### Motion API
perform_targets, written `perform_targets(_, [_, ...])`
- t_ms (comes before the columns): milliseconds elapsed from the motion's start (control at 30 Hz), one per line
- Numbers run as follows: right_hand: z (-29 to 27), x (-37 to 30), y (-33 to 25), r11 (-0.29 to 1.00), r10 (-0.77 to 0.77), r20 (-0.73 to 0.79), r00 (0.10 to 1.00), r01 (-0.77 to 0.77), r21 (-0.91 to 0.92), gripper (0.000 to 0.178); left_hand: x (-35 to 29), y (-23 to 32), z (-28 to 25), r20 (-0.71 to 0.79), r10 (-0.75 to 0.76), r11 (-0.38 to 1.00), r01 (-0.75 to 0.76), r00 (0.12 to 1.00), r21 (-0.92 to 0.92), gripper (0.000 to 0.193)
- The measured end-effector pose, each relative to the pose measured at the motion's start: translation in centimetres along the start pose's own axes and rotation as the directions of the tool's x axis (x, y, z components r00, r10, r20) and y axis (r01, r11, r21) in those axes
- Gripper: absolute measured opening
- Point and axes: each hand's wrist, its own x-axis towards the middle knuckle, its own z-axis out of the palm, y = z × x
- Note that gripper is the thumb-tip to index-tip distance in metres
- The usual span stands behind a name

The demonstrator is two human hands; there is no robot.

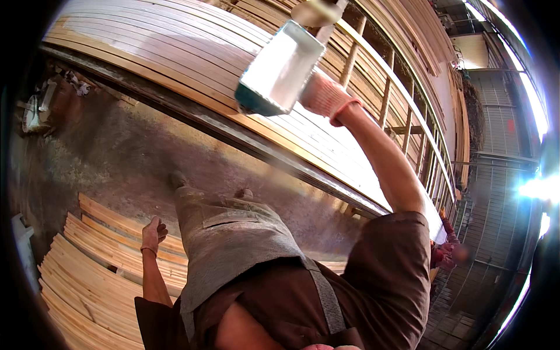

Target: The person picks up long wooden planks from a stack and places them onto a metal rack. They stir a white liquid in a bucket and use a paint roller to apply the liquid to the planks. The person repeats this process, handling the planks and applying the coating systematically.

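In my right hand (328,96), gloved in pinkish-white knit, is a box-shaped container (283,67), teal outside and coated white inside. The hand grips its right side, and the fingers are partly hidden behind it. It is held up above a row of long wooden boards (175,73), many coated wet white. Just beyond the container is a blurred tan, rounded object (317,13) whose kind I cannot make out. My left hand (153,235) hangs low at my left side, thumb apart from loosely bent fingers, holding nothing visible. It is nearest to bare wooden strips (111,274) stacked below.
A ladder-like wooden frame (385,87) lies along the boards' far side, with more timber beyond. A dark beam (233,131) edges the boards. Debris (44,111) lies on the floor at the left. Another person (446,254) stands at the right, near a metal wall (496,134).
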Motion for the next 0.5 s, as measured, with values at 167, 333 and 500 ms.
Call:
perform_targets(167, [10.5,-12.2,10.4,0.703,-0.194,0.032,0.980,0.162,-0.692,0.014,-1.8,-4.9,8.1,-0.156,0.068,0.992,-0.050,0.985,0.115,0.031])
perform_targets(333, [21.9,-25.9,20.6,0.987,0.118,-0.004,0.993,-0.117,0.114,0.045,-2.7,-9.9,12.5,-0.101,0.000,0.977,0.021,0.995,0.212,0.037])
perform_targets(500, [26.8,-37.6,24.2,0.940,0.340,0.229,0.912,-0.339,-0.042,0.039,-5.2,-13.3,12.0,-0.074,-0.100,0.986,0.108,0.992,0.125,0.035])
